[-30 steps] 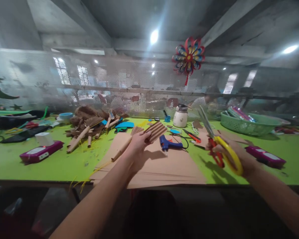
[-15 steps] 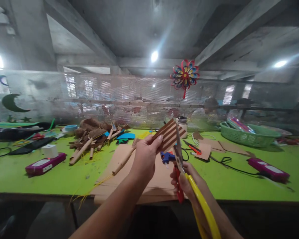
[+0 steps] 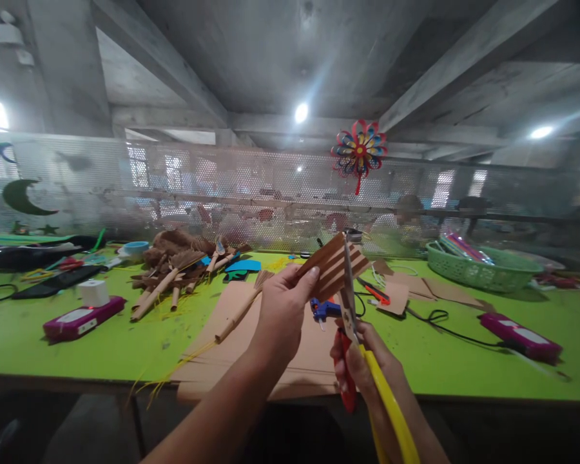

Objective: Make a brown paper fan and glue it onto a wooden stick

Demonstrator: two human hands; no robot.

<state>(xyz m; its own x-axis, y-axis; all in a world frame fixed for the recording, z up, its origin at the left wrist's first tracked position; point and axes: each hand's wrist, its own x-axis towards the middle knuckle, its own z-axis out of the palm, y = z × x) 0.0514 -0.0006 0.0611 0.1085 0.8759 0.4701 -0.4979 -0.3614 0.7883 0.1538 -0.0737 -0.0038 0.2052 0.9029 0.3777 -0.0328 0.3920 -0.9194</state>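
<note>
Bright green surface (image 3: 101,348) across the whole width, backed at the far edge by a wire mesh screen (image 3: 222,187). Flat on the surface, at the near middle, a stack of brown card sheets (image 3: 232,348), overhanging the near edge a little. Far right, a green basket (image 3: 478,274) with wrapped items inside. Far left of middle, a heap of brown paper rolls (image 3: 174,264), with one long roll lying across the card sheets. Near left, a purple box (image 3: 80,318) with a white cube (image 3: 93,292) on top; near right, a second purple box (image 3: 519,335), well apart from the first. High on the screen, right of middle, a red and blue paper pinwheel (image 3: 359,151).

Raised above the card sheets, left hand (image 3: 283,312) closed on a ribbed card (image 3: 333,264), pinching its near left edge between thumb and fingers and tilting it up toward the far right. Just right of it and nearer, right hand (image 3: 367,361) wrapped around the red and yellow handles of the scissors (image 3: 350,303). Blades pointing up, close together, crossing the right part of the ribbed card. Behind both hands, on the surface, a blue glue gun (image 3: 323,309) beside a black cord (image 3: 435,317).
</note>
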